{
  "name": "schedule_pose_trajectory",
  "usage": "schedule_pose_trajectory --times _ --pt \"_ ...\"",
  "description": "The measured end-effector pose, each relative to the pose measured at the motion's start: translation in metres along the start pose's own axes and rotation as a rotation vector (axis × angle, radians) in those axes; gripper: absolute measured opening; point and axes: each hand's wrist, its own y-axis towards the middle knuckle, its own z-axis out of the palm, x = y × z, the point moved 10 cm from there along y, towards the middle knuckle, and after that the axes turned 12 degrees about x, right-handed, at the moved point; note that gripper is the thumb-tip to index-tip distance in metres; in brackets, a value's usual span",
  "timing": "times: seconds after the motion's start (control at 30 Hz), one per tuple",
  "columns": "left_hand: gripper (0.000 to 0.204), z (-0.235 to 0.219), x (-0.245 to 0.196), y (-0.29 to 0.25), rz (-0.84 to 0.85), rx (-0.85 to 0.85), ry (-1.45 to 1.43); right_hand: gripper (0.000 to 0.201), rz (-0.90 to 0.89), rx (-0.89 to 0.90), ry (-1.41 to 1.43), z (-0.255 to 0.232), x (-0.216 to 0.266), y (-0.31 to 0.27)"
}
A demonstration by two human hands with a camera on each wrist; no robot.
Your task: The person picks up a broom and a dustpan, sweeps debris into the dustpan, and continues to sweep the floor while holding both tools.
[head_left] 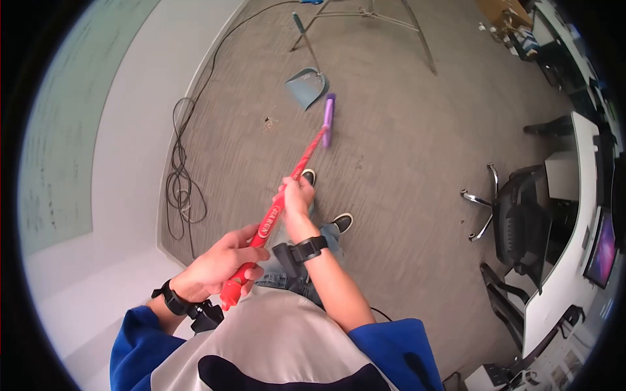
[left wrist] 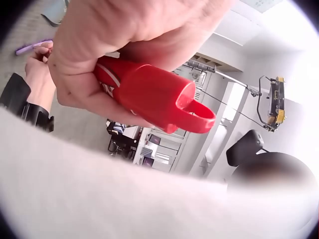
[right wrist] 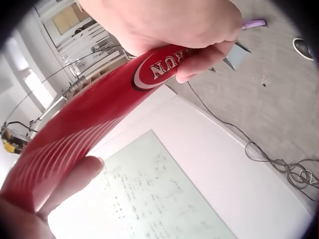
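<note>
Both hands hold a broom with a red handle (head_left: 267, 225) and a purple head (head_left: 328, 121). My left hand (head_left: 225, 262) grips it near the top, where the red hanging loop (left wrist: 199, 117) sticks out past the palm in the left wrist view. Lower down the handle, my right hand (head_left: 297, 197) wraps round it below the printed label. The purple head is down at the floor, just right of a grey-blue dustpan (head_left: 305, 90) with an upright stick handle. Left of the head lies a small patch of crumb-like debris (head_left: 269, 123).
A tangled black cable (head_left: 179, 186) runs along the wall at left. Metal stand legs (head_left: 417, 29) are at the far end. To the right are a black office chair (head_left: 518, 225) and a white desk (head_left: 554, 306). The person's shoes (head_left: 342, 223) stand below the handle.
</note>
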Motion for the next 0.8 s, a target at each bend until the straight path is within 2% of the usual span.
schedule_pose_trajectory --times 0.07,0.1,0.13,0.17,0.23,0.3,0.33,0.37,0.4,0.5,0.53,0.57,0.6,0.63,0.67,0.7,0.73,0.8 --pt "0.043 0.004 0.007 0.005 -0.037 0.059 -0.020 0.011 -0.085 -0.023 -0.005 -0.024 0.009 0.003" --pt "0.043 0.002 0.009 0.011 -0.031 0.052 -0.033 0.009 -0.062 -0.102 -0.050 -0.048 0.008 0.005" --pt "0.038 0.007 0.016 0.026 -0.042 0.138 -0.096 0.011 -0.089 -0.113 -0.027 -0.068 0.014 0.001" --pt "0.034 0.011 0.023 0.042 -0.054 0.225 -0.159 0.012 -0.138 -0.206 -0.073 -0.111 0.006 0.018" --pt "0.020 0.015 0.043 0.083 -0.116 0.371 -0.292 0.010 -0.135 -0.306 -0.108 -0.157 0.020 0.004" --pt "0.009 0.021 0.060 0.125 -0.183 0.496 -0.400 0.008 -0.175 -0.475 -0.167 -0.224 0.019 0.007" --pt "0.009 0.019 0.064 0.147 -0.177 0.502 -0.412 0.009 -0.151 -0.559 -0.150 -0.237 0.024 -0.006" --pt "0.007 0.021 0.075 0.165 -0.272 0.524 -0.512 0.008 -0.107 -0.617 -0.160 -0.251 0.024 -0.011" --pt "0.007 0.024 0.087 0.177 -0.370 0.543 -0.618 0.011 -0.079 -0.634 -0.102 -0.294 0.004 0.006" --pt "0.009 0.007 0.105 0.209 -0.409 0.489 -0.629 0.014 -0.027 -0.725 -0.075 -0.297 -0.011 0.002" --pt "0.006 -0.012 0.094 0.207 -0.236 0.454 -0.474 0.017 0.032 -0.659 -0.061 -0.291 -0.027 0.017" --pt "0.005 -0.033 0.087 0.200 -0.205 0.440 -0.413 0.020 0.091 -0.592 -0.047 -0.280 -0.045 0.034" --pt "0.004 -0.057 0.075 0.188 -0.174 0.422 -0.353 0.022 0.054 -0.605 -0.014 -0.261 -0.057 0.046" --pt "0.007 -0.080 0.054 0.165 -0.172 0.392 -0.410 0.024 0.019 -0.616 0.020 -0.230 -0.071 0.063" --pt "0.011 -0.105 0.033 0.138 -0.180 0.306 -0.382 0.030 0.079 -0.579 -0.007 -0.170 -0.071 0.067" --pt "0.015 -0.127 0.011 0.110 -0.140 0.221 -0.305 0.030 0.047 -0.538 -0.034 -0.137 -0.084 0.085" --pt "0.019 -0.144 -0.006 0.087 -0.100 0.183 -0.281 0.026 0.060 -0.454 -0.094 -0.095 -0.090 0.100" --pt "0.016 -0.166 -0.041 0.046 -0.001 0.138 -0.288 0.019 0.065 -0.317 -0.156 -0.016 -0.095 0.117"
